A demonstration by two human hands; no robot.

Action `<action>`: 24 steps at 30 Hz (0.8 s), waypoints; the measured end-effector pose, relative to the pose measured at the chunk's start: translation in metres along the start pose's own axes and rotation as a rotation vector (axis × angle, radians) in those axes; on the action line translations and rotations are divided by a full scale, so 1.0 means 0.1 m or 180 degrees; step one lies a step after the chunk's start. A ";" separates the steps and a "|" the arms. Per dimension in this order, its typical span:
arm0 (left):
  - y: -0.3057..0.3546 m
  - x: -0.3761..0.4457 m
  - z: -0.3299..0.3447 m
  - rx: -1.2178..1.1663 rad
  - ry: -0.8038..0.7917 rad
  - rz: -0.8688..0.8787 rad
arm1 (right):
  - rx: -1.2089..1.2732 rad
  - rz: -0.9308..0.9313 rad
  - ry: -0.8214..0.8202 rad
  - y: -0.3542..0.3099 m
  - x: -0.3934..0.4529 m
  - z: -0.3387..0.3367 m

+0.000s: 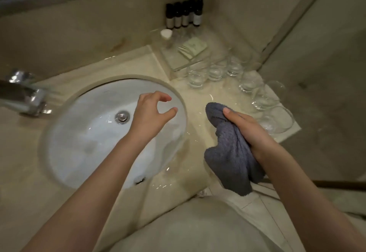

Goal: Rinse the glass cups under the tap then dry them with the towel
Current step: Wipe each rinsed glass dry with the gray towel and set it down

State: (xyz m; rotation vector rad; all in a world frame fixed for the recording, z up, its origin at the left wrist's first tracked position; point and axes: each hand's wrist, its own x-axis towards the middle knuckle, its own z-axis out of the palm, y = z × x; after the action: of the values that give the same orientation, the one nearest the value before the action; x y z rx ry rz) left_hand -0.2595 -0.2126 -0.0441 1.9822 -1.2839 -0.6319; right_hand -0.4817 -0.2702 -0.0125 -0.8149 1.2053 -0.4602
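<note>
Nearest to us, our right hand (247, 131) grips the grey towel (229, 152), fingers (227, 111) curled round a bunched fold while the rest hangs over the front edge of the tabletop (200, 101). Our left hand (150, 115) hovers above the sink (83, 121), thumb and fingers bent into a loose, wide claw with nothing between them. We judge that we are between cups, so the step in hand is fetching the next one: we should reach across with the free left hand, take a cup round its wall and not by its rim, and lift it straight up so that it does not knock its neighbours, since they stand almost touching. The glass cups (217, 71) sit beyond the towel, lined up along the right edge of the tabletop and curving back toward the corner; they are clear, short and thick-based, upright, and hard to count exactly against the pale stone. The tap (23, 97) juts in from the left with no water visibly running. Farthest off, dark small bottles (184, 14) stand against the wall.
</note>
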 end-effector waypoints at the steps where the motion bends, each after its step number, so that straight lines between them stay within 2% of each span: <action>1: 0.07 0.09 0.10 0.0016 -0.0040 0.0008 | 0.0044 -0.0011 0.0040 -0.04 0.03 -0.10; 9: 0.28 0.79 0.62 0.0026 -0.0271 -0.0201 | 0.0070 -0.0037 0.0164 -0.33 0.36 -0.59; 18: 0.29 1.28 0.82 0.0697 -0.0477 -0.0601 | 0.0073 -0.0014 0.0066 -0.44 0.68 -0.78; 24: 0.28 1.27 0.90 0.0456 -0.0401 -0.0488 | -0.0242 -0.0363 -0.0038 -0.40 0.74 -0.77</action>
State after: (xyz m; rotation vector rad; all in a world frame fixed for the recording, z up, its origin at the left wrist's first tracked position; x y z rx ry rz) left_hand -0.2892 -0.3621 -0.0850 2.2043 -1.2910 -0.7681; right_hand -0.5270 -0.3715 -0.0386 -0.9538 1.1750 -0.5042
